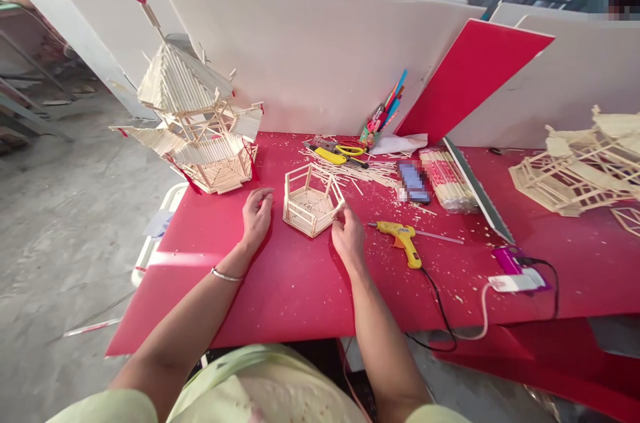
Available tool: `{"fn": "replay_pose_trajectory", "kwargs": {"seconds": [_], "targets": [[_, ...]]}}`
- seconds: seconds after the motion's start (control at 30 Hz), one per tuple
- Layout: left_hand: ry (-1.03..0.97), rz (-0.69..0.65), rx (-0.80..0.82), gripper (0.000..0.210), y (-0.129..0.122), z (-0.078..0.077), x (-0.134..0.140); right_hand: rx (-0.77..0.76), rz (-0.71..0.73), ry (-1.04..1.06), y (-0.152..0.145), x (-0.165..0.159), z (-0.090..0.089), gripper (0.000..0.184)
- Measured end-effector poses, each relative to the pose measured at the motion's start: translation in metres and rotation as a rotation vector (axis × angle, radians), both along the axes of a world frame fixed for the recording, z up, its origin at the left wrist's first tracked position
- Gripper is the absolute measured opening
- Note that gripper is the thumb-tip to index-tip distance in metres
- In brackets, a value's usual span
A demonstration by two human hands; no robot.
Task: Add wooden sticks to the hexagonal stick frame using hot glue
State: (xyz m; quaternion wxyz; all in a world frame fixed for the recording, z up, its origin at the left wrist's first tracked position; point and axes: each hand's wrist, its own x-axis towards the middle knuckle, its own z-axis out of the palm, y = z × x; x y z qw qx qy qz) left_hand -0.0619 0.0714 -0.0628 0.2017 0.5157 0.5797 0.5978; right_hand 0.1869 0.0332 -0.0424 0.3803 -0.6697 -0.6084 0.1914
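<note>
A small hexagonal stick model (313, 209), with a slatted floor, corner posts and rails, sits on the red tabletop (295, 289). My right hand (349, 233) grips its right corner between thumb and fingers. Left of the model, apart from it, my left hand (257, 215) rests with its fingers curled together and nothing visible in them. A yellow glue gun (403, 239) lies to the right of my right hand, a glue stick protruding from its back.
A tall stick pagoda (193, 116) stands at the back left, another stick structure (580, 169) at the far right. Loose sticks (345, 173), a yellow cutter knife (327, 155), a pen holder (371, 133), a phone (414, 181) and packed sticks (450, 179) lie behind. A purple power adapter (513, 261) sits right.
</note>
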Motion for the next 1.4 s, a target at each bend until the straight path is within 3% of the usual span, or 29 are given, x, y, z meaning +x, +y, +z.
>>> {"fn": "replay_pose_trajectory", "kwargs": {"seconds": [0.23, 0.43, 0.67, 0.97, 1.1, 1.2, 1.3, 1.4], "targets": [[-0.018, -0.003, -0.018, 0.026, 0.001, -0.002, -0.001, 0.053, -0.080, 0.059, -0.002, 0.004, 0.007, 0.055], [-0.037, -0.031, -0.044, 0.029, 0.000, -0.003, 0.000, 0.126, 0.070, 0.060, 0.002, 0.001, -0.007, 0.069], [-0.112, -0.101, -0.154, 0.040, -0.005, 0.003, 0.004, 0.087, 0.109, 0.026, 0.000, -0.004, -0.009, 0.056], [-0.111, -0.155, -0.180, 0.042, -0.005, 0.002, 0.004, 0.046, 0.081, -0.040, -0.005, -0.008, 0.007, 0.040], [-0.109, -0.162, -0.194, 0.046, -0.006, 0.002, 0.005, -0.087, 0.031, -0.006, -0.007, -0.007, 0.014, 0.041], [-0.127, -0.145, -0.193, 0.047, -0.007, 0.003, 0.007, -0.146, 0.036, 0.061, -0.007, -0.008, 0.015, 0.045], [-0.196, -0.079, -0.169, 0.041, -0.006, 0.002, 0.007, -0.105, 0.030, 0.095, -0.006, -0.006, 0.013, 0.052], [-0.118, 0.007, -0.131, 0.040, -0.002, -0.003, 0.004, -0.077, -0.010, 0.079, -0.005, -0.003, 0.013, 0.058]]}}
